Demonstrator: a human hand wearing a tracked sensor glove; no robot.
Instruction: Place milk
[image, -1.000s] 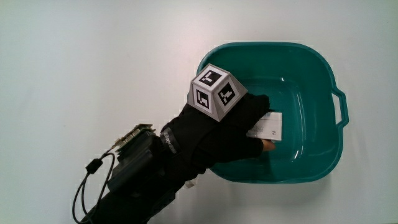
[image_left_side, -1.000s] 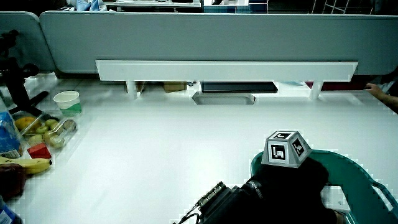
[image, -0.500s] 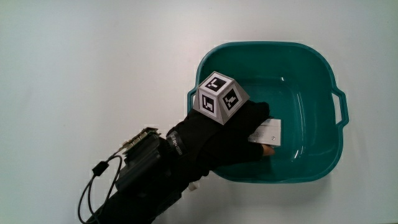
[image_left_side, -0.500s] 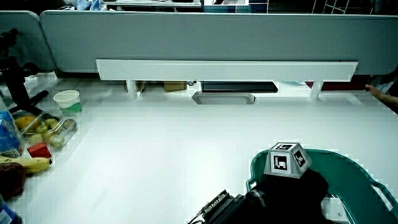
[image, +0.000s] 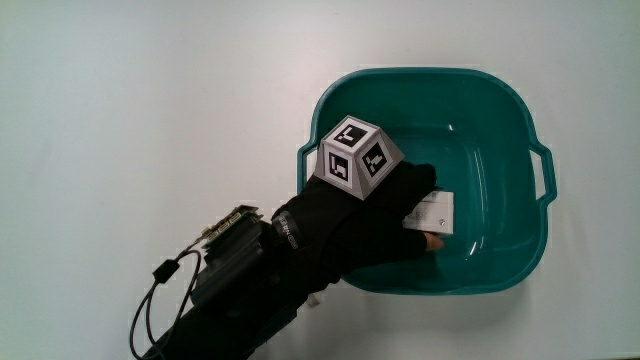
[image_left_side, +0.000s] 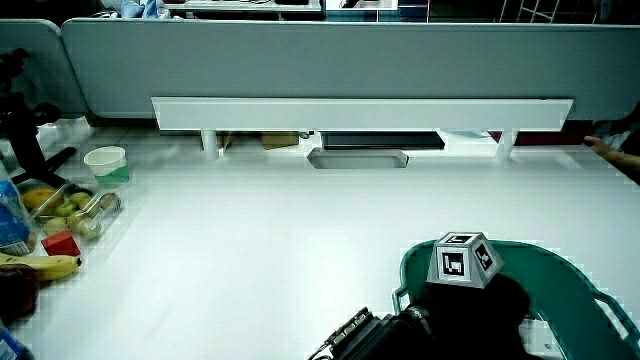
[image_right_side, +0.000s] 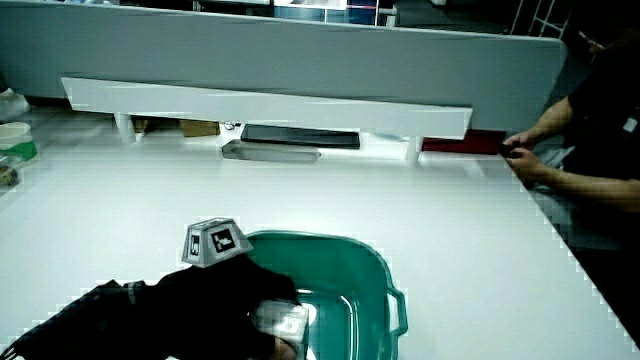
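Note:
A white milk carton (image: 433, 212) lies low inside the teal basin (image: 430, 76), near the basin wall closest to the person. The gloved hand (image: 372, 218) reaches over the basin's rim, its fingers curled around the carton and the bare thumb tip against the carton's near edge. The patterned cube (image: 354, 154) sits on the back of the hand. In both side views the hand (image_left_side: 470, 315) is down in the basin (image_left_side: 565, 275), and the carton (image_right_side: 280, 318) shows in its grip. Most of the carton is hidden by the glove.
A device with a looped black cable (image: 215, 260) rides on the forearm. In a side view, a paper cup (image_left_side: 106, 160), a clear box of fruit (image_left_side: 78, 208), a red block (image_left_side: 62, 243) and a banana (image_left_side: 45, 265) stand at the table's edge. A white shelf (image_left_side: 360, 112) runs along the partition.
The hand has sunk a little lower into the basin with the carton still in its grip. The basin has not moved.

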